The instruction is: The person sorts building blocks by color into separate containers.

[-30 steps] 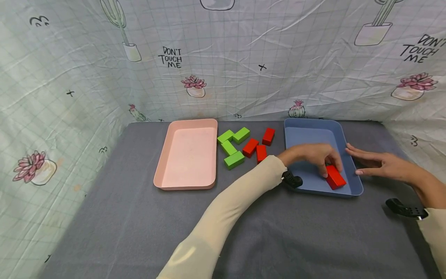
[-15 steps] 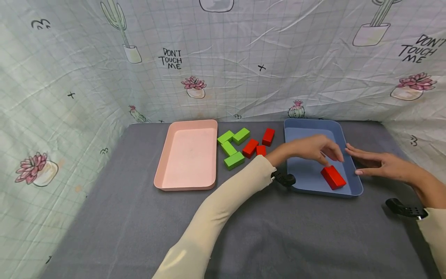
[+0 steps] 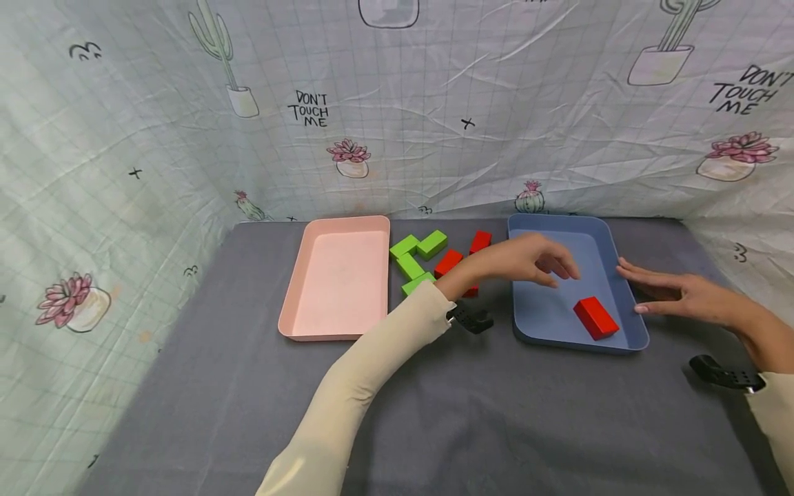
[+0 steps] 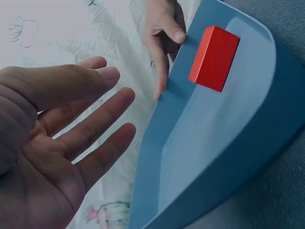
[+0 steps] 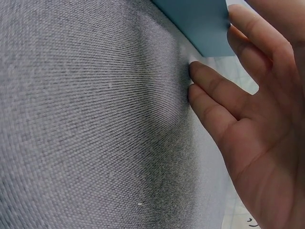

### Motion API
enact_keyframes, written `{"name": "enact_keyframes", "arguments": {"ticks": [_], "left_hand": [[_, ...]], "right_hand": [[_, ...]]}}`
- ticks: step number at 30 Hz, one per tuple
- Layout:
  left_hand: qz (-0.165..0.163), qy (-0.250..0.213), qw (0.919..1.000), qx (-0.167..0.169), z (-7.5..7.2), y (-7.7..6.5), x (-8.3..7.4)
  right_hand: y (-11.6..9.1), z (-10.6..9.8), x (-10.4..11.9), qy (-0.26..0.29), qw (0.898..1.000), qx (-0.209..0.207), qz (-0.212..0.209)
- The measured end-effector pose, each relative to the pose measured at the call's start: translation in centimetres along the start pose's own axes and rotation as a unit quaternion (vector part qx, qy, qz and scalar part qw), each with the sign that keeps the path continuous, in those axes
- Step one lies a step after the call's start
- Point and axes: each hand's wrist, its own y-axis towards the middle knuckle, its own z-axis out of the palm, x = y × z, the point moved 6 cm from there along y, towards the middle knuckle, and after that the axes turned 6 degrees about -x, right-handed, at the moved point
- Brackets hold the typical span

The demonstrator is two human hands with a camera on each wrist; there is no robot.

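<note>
A red block (image 3: 596, 318) lies in the near right part of the blue tray (image 3: 546, 331), seen in the left wrist view as a plain red block (image 4: 214, 59). Above the tray's left half hovers my left hand (image 3: 524, 260), its fingers spread and loosely bent with nothing between them. My right hand (image 3: 688, 296) is at the tray's right wall, fingertips touching the rim. In the right wrist view two fingers (image 5: 219, 93) of that hand reach down to the grey cloth, while others meet the tray's wall (image 5: 205, 24).
Left of the blue tray lie several green blocks (image 3: 409, 266) and red blocks (image 3: 448, 262), partly covered by my left forearm. A pink tray (image 3: 291, 303) stands farther left. A patterned curtain (image 3: 434, 151) hangs behind the grey table (image 3: 205, 386).
My left hand has let go of the red block and moved up and left, away from it. The block stays in the blue tray. The right hand has not moved.
</note>
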Motion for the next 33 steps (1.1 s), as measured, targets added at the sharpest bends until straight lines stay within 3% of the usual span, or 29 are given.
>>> {"name": "enact_keyframes", "arguments": {"ticks": [4, 12, 20, 27, 33], "left_hand": [[0.016, 0.016, 0.9996, -0.017, -0.7, -1.5, -0.2], [0.006, 0.003, 0.9987, -0.05, -1.7, -4.2, 0.4], [-0.009, 0.018, 0.9968, -0.077, -2.8, -6.4, 1.0], [-0.006, 0.02, 0.9955, -0.092, -3.6, -7.7, 1.4], [-0.01, 0.029, 0.9946, -0.1, -4.0, -8.3, 2.6]], "right_hand": [[-0.1, -0.1, -0.1, -0.006, 1.0, 0.0, 0.001], [-0.1, 0.0, 0.1, -0.012, 1.0, -0.005, -0.019], [-0.1, 0.1, 0.0, -0.004, 1.0, -0.007, -0.005], [-0.1, 0.0, 0.1, 0.005, 1.0, -0.007, -0.015], [-0.1, -0.1, 0.1, 0.009, 1.0, -0.006, -0.021]]}}
